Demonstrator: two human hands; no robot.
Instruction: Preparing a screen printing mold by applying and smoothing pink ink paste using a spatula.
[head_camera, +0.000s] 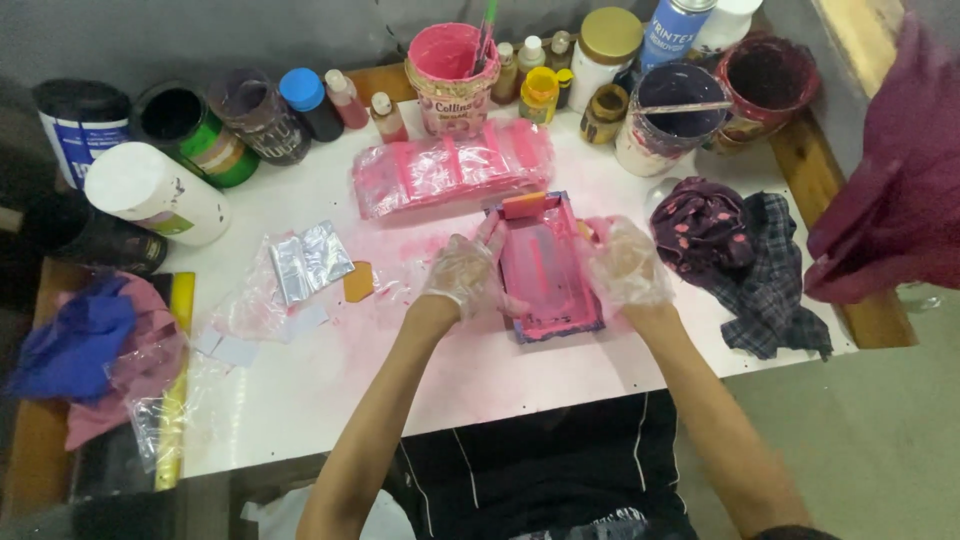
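Pink ink covers a small rectangular frame tray (548, 268) lying flat on the white counter (330, 380), held from both sides. Left hand (460, 275) in a clear plastic glove, fingers closed on the tray's left edge. Right hand (625, 262), also clear-gloved, clamped on the tray's right edge. Hands apart, tray between them, near the counter's middle, just in front of the person's dark shirt. An orange-pink flat scraper (523, 205) sits at the tray's far end; cannot tell if it touches the ink.

Just beyond the tray: a stack of pink-smeared clear plastic packets (450, 170). Right of the right hand, a dark purple stained rag (705, 228) lying on a dark checked cloth (775, 285), near the counter's right edge. Left of the left hand, a small orange card piece (358, 282), then a crumpled silver foil pouch (308, 260) on clear wrap.

Back row: a pink-coated paint tub (447, 75) with a stick in it, a small yellow jar (540, 92), a white jar with gold lid (605, 45), a purple-stained tub (670, 115) with a stick across its rim, a dark red tub (765, 85). Back left: a green can (200, 130) with black inside, a blue-capped dark bottle (308, 102), a white cylinder container (155, 192) on its side.

Far left edge: a blue cloth (70, 345) over a pink cloth (130, 370). Top right, a maroon sleeve (890, 180) of another person, blurred.
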